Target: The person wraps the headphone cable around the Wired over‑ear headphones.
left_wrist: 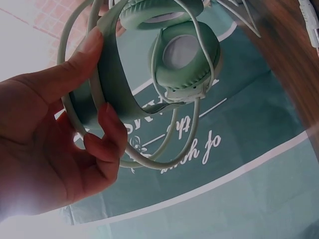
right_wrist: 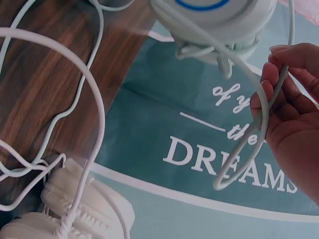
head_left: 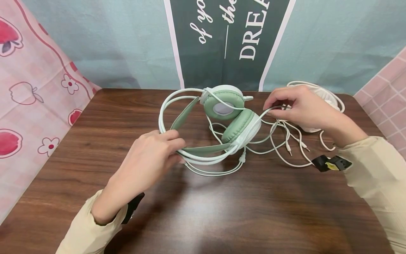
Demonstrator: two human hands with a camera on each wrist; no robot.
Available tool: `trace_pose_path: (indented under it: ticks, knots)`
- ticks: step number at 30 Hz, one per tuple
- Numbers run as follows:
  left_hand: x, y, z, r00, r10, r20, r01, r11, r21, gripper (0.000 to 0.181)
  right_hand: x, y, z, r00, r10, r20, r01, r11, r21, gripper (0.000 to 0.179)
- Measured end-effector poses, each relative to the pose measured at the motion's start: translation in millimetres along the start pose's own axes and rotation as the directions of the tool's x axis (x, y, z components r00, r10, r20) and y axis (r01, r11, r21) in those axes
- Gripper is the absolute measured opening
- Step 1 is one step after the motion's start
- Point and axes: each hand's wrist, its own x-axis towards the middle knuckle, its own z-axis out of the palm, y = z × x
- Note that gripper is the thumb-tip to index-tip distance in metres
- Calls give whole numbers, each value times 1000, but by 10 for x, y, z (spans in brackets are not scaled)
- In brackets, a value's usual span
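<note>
A pair of white headphones with pale green ear pads (head_left: 236,131) is tilted in the middle of the head view. My left hand (head_left: 152,150) grips its headband (head_left: 193,159), thumb on one side and fingers curled on the other in the left wrist view. To the right, my right hand (head_left: 306,107) pinches a thin white cable (right_wrist: 285,79) between thumb and fingers. In the right wrist view, this cable bends into a loop below the fingers. One ear cup (right_wrist: 219,20) hangs near that hand, its outer face marked by a blue ring.
White cables (head_left: 279,143) lie tangled on the brown wooden table (head_left: 222,211), with small plugs (head_left: 304,145) among them. Behind my right hand is a white object (head_left: 326,97) with a coiled cord. A blue cloth (head_left: 127,53) stands at the back, and a pink patterned sheet (head_left: 31,95) at the left.
</note>
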Motion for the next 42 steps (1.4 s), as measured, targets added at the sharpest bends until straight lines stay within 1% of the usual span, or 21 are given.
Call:
trace_pose_path:
  ticks: [4, 9, 12, 16, 20, 23, 25, 26, 28, 31, 32, 33, 35, 37, 39, 42]
  knots:
    - [-20, -28, -13, 1000, 9, 11, -8, 1000, -22, 30, -13, 33, -25, 999, 29, -23, -30, 998, -46, 23]
    - [-43, -53, -21, 999, 33, 42, -31, 998, -55, 28, -17, 62, -38, 996, 71, -46, -74, 996, -53, 23]
    - [-59, -66, -24, 997, 48, 56, -44, 996, -75, 27, -12, 83, -42, 997, 64, -51, -67, 995, -75, 23]
    - [-89, -88, -35, 996, 66, 54, -61, 994, -96, 27, -6, 105, -54, 996, 63, -62, -71, 986, -148, 21]
    - [-111, -105, -42, 996, 82, 47, -76, 991, -111, 27, -21, 126, -77, 990, 113, -87, -129, 969, -209, 16]
    - [-118, -113, -41, 994, 97, 42, -91, 988, -124, 26, -24, 155, -90, 981, 156, -112, -179, 956, -233, 11]
    - [-119, -117, -37, 993, 109, 42, -103, 985, -136, 25, -20, 176, -91, 973, 186, -139, -214, 949, -232, 10]
    - [-119, -117, -36, 992, 117, 43, -109, 984, -140, 25, -17, 185, -93, 963, 214, -163, -248, 942, -226, 10]
    - [-118, -116, -35, 990, 131, 48, -123, 981, -153, 24, -10, 211, -96, 942, 258, -214, -301, 932, -202, 11]
    - [-113, -110, -29, 986, 153, 63, -139, 973, -182, 24, -18, 246, -113, 901, 362, -240, -390, 917, -81, 11]
    - [-110, -109, -27, 985, 159, 65, -144, 972, -187, 24, -25, 259, -122, 887, 401, -228, -417, 908, -24, 11]
    - [-108, -107, -24, 984, 164, 66, -149, 970, -195, 24, -32, 273, -131, 879, 433, -200, -434, 900, 40, 11]
    - [-102, -108, -15, 983, 173, 68, -156, 966, -206, 24, -48, 293, -151, 859, 496, -128, -475, 864, 167, 10]
    - [-102, -114, -12, 982, 175, 65, -158, 965, -211, 25, -60, 323, -174, 848, 524, -77, -492, 834, 252, 11]
    - [-106, -122, -10, 982, 175, 65, -157, 963, -221, 25, -71, 353, -200, 838, 543, -40, -507, 805, 310, 10]
    - [-112, -134, -10, 982, 175, 71, -154, 960, -235, 25, -90, 389, -244, 822, 569, -3, -537, 778, 327, 9]
